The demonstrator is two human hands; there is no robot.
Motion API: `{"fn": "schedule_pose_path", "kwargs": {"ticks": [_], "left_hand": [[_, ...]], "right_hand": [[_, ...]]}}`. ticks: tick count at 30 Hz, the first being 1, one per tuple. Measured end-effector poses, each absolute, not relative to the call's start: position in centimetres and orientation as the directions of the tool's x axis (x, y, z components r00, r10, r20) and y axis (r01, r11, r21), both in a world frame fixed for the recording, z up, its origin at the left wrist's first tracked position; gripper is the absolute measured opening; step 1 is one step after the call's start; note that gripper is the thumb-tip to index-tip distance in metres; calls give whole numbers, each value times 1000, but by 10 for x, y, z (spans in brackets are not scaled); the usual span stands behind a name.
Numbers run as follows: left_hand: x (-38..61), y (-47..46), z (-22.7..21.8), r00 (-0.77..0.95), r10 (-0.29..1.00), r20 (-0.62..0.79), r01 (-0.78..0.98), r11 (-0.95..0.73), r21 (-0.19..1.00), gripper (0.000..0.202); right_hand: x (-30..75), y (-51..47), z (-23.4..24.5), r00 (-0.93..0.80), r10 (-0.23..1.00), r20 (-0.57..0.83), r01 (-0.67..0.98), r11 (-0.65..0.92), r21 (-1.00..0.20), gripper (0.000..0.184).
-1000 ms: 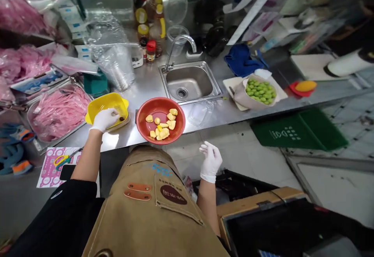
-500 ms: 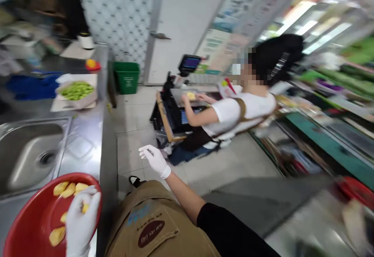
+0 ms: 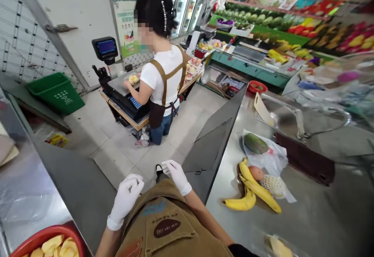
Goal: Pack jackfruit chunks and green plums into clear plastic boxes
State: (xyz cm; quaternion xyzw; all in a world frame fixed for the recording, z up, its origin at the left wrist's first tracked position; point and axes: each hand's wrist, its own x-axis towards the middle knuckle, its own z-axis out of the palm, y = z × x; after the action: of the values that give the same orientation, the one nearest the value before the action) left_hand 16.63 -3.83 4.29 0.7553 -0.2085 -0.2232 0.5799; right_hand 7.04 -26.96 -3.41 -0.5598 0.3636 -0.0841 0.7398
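My left hand (image 3: 127, 196), in a white glove, hangs in the air in front of my apron (image 3: 163, 226). Its fingers are loosely bent with the thumb apart, and no object shows in it. To its right my right hand (image 3: 177, 177), also gloved in white, hovers with loosely stretched fingers and holds nothing that I can see. Neither hand touches a thing. At the lower left, a red basin (image 3: 43, 231) with yellow cut fruit pieces (image 3: 54, 244) stands on the steel counter (image 3: 32, 179), cut off by the picture edge.
On the right counter (image 3: 304, 214) lie bananas (image 3: 251, 189), a bagged green fruit (image 3: 255, 143) and a netted fruit (image 3: 273, 185), near a sink (image 3: 284, 118). Ahead, a person (image 3: 163, 74) works at a scale (image 3: 125, 87). A green bin (image 3: 57, 93) stands on the left.
My view has swung right, bringing the right counter into sight. My left hand has come out of the red basin to the front of my body, beside my right hand.
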Motion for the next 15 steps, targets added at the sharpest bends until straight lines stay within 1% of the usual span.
{"fn": "schedule_pose_path", "kwargs": {"ticks": [1,3,7,10,13,15], "left_hand": [[168,-44,40,821,-562,-103,-57,-260,964,55],[168,-57,32,861,-497,-109,-54,-302,952,58],[158,-91,21,953,-273,-130,26,-354,935,63],[151,-129,29,981,-108,-162,117,-340,933,62],[157,-159,43,985,-24,-172,155,-324,933,60],[161,-165,48,981,74,-177,192,-306,933,56]], "right_hand": [[70,-276,-37,723,-529,-443,-270,374,-887,50],[75,-292,-40,757,-489,-434,-259,386,-886,46],[104,-341,-36,843,-369,-392,-275,331,-903,39],[136,-377,-28,887,-291,-358,-282,270,-921,43],[166,-401,-24,916,-222,-333,-289,211,-934,47],[184,-410,-25,936,-138,-324,-302,161,-940,48]]}}
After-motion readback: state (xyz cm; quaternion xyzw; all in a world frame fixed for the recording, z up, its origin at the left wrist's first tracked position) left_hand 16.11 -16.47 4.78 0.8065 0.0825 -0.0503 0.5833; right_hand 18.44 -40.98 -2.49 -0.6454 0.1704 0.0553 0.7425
